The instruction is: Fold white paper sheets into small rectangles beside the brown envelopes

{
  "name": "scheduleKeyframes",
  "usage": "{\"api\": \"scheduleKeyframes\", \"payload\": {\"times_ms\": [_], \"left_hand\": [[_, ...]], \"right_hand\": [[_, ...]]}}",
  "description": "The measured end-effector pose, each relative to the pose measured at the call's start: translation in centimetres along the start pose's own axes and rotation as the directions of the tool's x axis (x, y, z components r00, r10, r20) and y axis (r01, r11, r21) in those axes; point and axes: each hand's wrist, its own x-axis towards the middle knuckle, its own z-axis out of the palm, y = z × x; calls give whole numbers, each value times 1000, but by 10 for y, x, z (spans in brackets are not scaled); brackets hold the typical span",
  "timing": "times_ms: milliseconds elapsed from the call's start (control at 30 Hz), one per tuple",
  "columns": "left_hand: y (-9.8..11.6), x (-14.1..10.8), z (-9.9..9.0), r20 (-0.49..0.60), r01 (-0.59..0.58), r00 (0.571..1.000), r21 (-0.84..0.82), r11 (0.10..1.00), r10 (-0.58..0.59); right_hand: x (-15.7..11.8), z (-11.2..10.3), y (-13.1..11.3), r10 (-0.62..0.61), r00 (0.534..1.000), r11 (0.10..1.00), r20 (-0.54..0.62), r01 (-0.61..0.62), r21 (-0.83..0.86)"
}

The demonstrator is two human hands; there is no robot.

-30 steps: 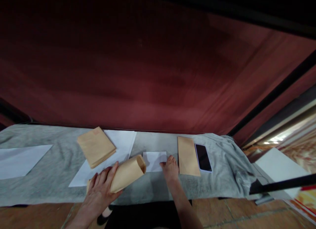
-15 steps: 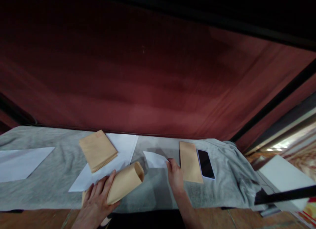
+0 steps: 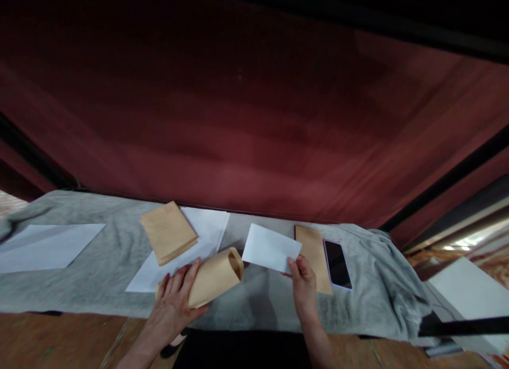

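Observation:
My left hand [image 3: 175, 295] is closed round a brown paper envelope [image 3: 214, 279], whose mouth bulges wide and faces right. Between finger and thumb of my right hand [image 3: 303, 281] is a folded sheet of white paper [image 3: 270, 247], raised a little over the grey cloth and close to the envelope's mouth. A stack of brown envelopes [image 3: 169, 232] lies on white sheets [image 3: 207, 226] beyond my left hand. Another brown envelope [image 3: 314, 252] rests flat behind my right hand, partly covered by it.
A phone [image 3: 337, 264] lies right of the flat envelope. More white paper [image 3: 51, 247] is at the left end of the grey cloth [image 3: 115, 242]. A dark red fabric wall [image 3: 238, 162] rises behind the table. A black bar [image 3: 469, 326] crosses the lower right.
My right hand has lifted and turned the folded white paper, so its broad face now shows. My left hand keeps hold of the envelope. The view has shifted slightly.

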Motion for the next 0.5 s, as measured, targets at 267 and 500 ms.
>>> {"api": "scheduleKeyframes", "payload": {"times_ms": [267, 500], "left_hand": [[12, 12, 2, -50, -121, 991, 41, 992, 123], [18, 18, 9, -40, -172, 984, 43, 984, 173]], "right_hand": [[-10, -18, 11, -67, 987, 974, 144, 96, -203], [6, -39, 22, 120, 944, 969, 307, -43, -243]]}}
